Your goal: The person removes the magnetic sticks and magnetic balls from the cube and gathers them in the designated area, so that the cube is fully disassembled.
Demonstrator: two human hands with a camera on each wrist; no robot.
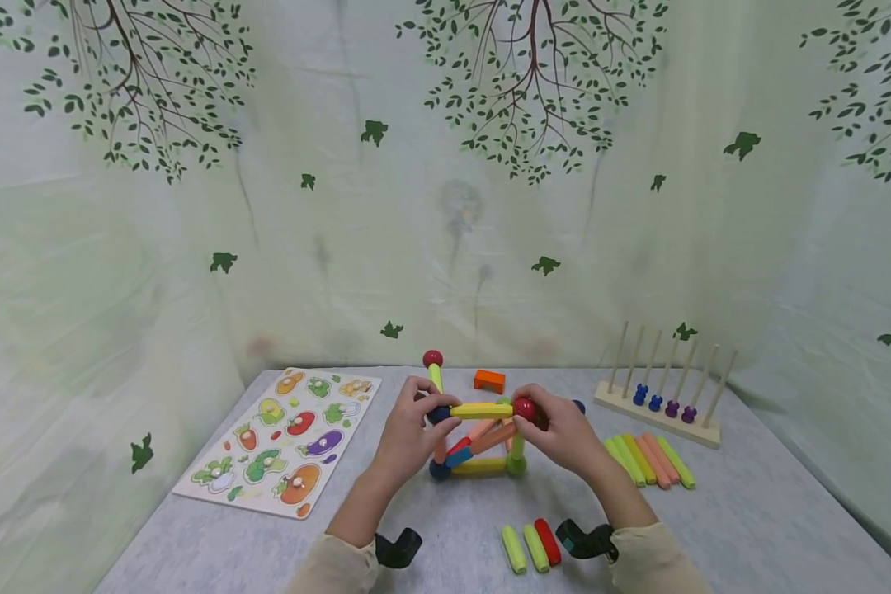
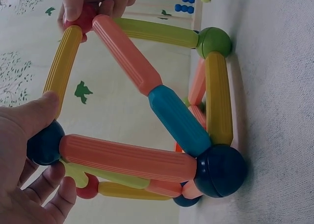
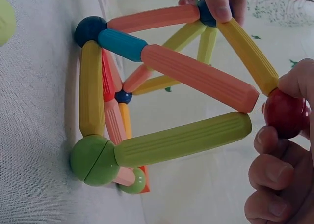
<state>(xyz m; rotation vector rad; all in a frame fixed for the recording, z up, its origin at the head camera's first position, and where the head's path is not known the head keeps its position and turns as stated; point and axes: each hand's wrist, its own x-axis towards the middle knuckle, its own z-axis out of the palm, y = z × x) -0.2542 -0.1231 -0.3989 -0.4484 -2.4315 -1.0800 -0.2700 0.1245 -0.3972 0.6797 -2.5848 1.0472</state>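
A frame of coloured rods and balls stands on the table between my hands. My left hand grips the dark blue ball at its upper left corner, thumb reaching onto the yellow rod. At that rod's other end, my right hand holds a red ball between thumb and fingers. In the right wrist view, the tips of a coral rod and a green rod stand just apart from this red ball. The coral rod continues into a teal rod, which runs down to a lower dark blue ball.
A vegetable picture board lies at left. Loose rods lie in a row at right, three more nearer me. A pegged wooden stand with beads is at back right, an orange block behind the frame.
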